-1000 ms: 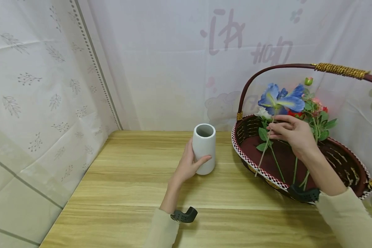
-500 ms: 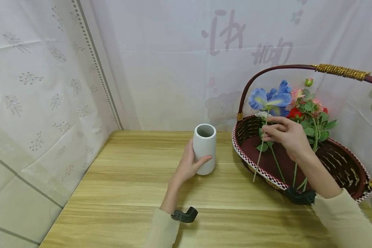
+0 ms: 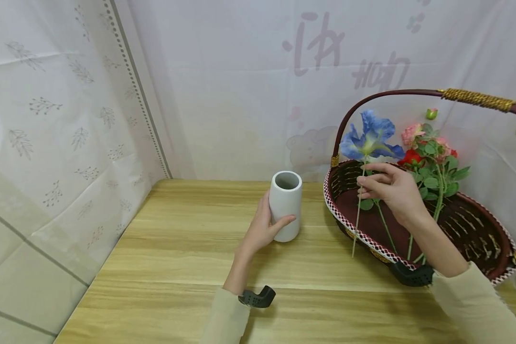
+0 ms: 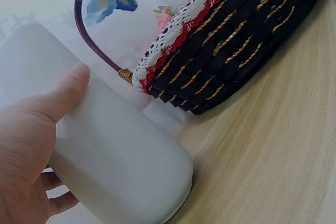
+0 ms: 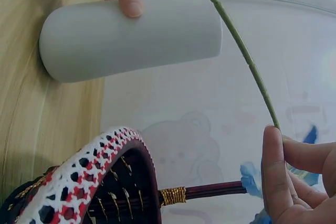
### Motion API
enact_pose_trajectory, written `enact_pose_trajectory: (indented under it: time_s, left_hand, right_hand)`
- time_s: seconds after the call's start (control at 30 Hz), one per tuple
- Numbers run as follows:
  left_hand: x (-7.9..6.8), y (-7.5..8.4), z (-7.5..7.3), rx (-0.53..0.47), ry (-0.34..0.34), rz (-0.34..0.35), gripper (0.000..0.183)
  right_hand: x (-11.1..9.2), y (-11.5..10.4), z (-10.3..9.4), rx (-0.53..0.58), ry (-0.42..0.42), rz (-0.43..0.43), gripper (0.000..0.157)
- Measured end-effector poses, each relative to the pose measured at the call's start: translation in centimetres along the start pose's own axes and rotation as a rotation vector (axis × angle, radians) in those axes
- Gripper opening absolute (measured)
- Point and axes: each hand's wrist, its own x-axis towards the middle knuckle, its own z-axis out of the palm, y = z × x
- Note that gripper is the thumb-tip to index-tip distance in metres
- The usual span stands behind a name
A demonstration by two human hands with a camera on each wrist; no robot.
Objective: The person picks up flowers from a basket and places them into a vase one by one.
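Note:
A white cylindrical vase (image 3: 285, 203) stands upright on the wooden table, and my left hand (image 3: 264, 227) grips its side, thumb across the front. The left wrist view shows the thumb (image 4: 71, 90) along the vase wall (image 4: 123, 156). My right hand (image 3: 389, 188) pinches the stem of a blue artificial iris (image 3: 371, 138) just below the bloom. The flower is upright over the basket's left rim, its stem end hanging in front of the basket. In the right wrist view the green stem (image 5: 247, 56) runs from the pinching fingers (image 5: 273, 156) past the vase's mouth end.
A dark woven basket (image 3: 477, 224) with a lace rim and tall arched handle (image 3: 370, 98) stands on the right. Pink and red flowers (image 3: 413, 157) with green leaves lean inside it. Printed white curtains (image 3: 223, 95) hang behind the wooden table (image 3: 176, 253).
My right hand has moved slightly left with the iris, its bloom turning and shifting left off the other flowers. The left hand and vase have kept their place.

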Motion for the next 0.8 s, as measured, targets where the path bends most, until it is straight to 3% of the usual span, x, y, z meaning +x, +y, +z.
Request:
enact_pose_trajectory:
  time_s: [0.8]
  left_hand:
    - [-0.1,0.0,-0.2,0.013,-0.016,-0.035,0.091]
  right_hand:
    - [0.8,-0.9,2.8,0.023,-0.007,-0.056,0.040]
